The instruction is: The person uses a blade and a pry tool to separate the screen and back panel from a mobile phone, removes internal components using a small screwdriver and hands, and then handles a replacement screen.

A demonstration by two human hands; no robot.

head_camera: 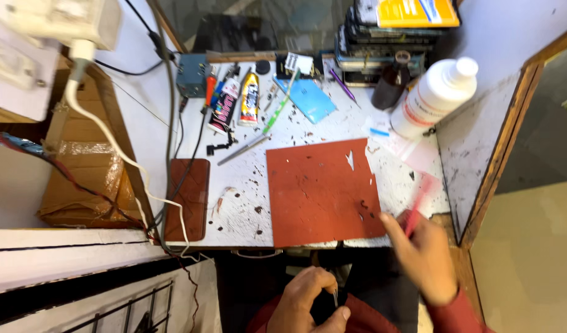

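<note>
My right hand (422, 253) is at the front right corner of the white worktable (246, 203), closed around a thin red stick-like tool (419, 206) that is blurred by motion. Its tip lies beside the right edge of a worn red work mat (320, 191). My left hand (308, 302) is below the table's front edge, over my lap, gripping a small dark object with a thin metal piece (334, 296) poking out; what it is I cannot tell.
A white bottle (434, 95) and a dark bottle (388, 83) stand at the back right. Glue tubes (249, 98), a blue card (311, 98), tweezers (243, 150), a brown phone case (188, 197) and cables (166, 123) lie left. Stacked devices (382, 43) sit behind. A cardboard box (83, 160) is left.
</note>
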